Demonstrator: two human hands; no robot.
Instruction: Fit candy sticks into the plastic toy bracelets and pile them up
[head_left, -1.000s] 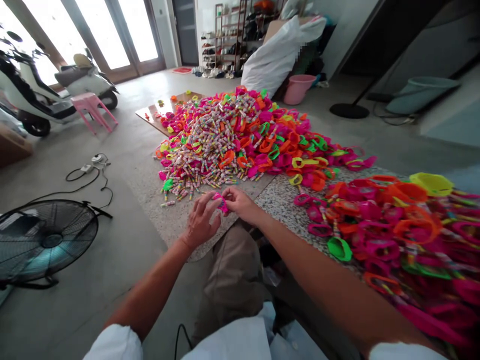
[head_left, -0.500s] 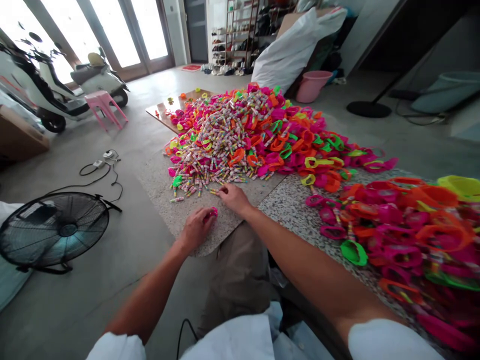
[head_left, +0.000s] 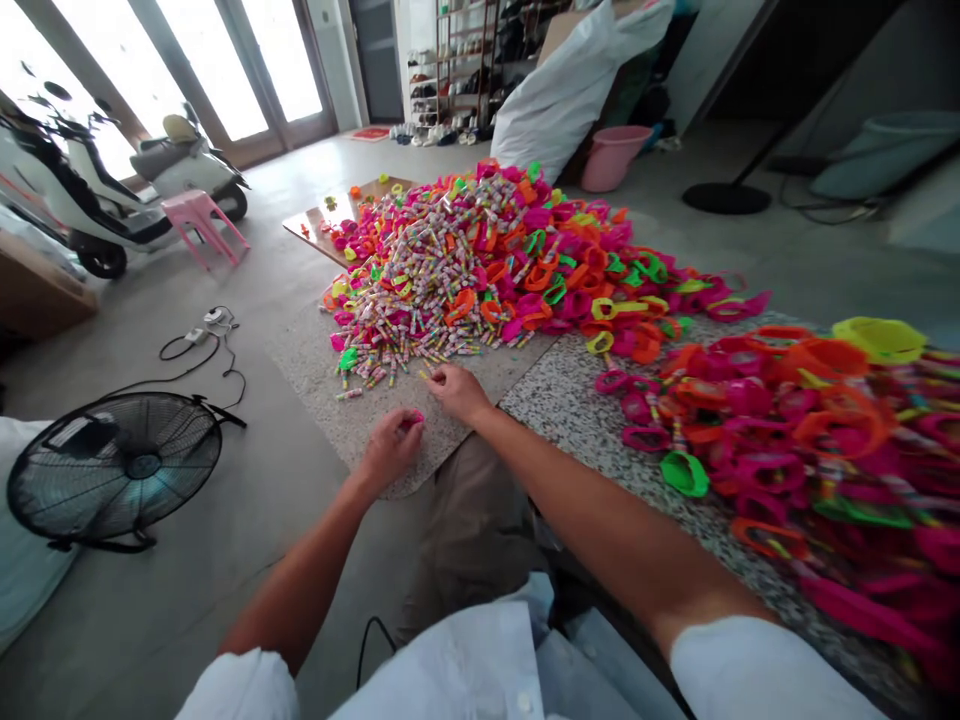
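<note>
My left hand (head_left: 391, 446) is closed on a small bright pink plastic piece (head_left: 418, 417), mostly hidden by the fingers, just over the speckled stone slab (head_left: 322, 395). To its right, my right hand (head_left: 457, 394) pinches a small wrapped candy roll (head_left: 426, 376) at the near edge of the heap. The two hands are apart. Beyond them lies a heap of loose candy rolls (head_left: 442, 255), mixed with pink, orange, green and yellow plastic toy watches (head_left: 555, 290).
A second pile of toy watches (head_left: 780, 430) covers the slab on my right. On the floor at left stand a black fan (head_left: 120, 470), a power strip (head_left: 199, 335), a pink stool (head_left: 202, 225) and scooters (head_left: 180, 165). Behind the heap are a white sack (head_left: 555, 100) and a pink bucket (head_left: 615, 160).
The view has shifted slightly, so most things sit a little further left. My left hand has turned a little around the pink piece; my right hand keeps its pinch.
</note>
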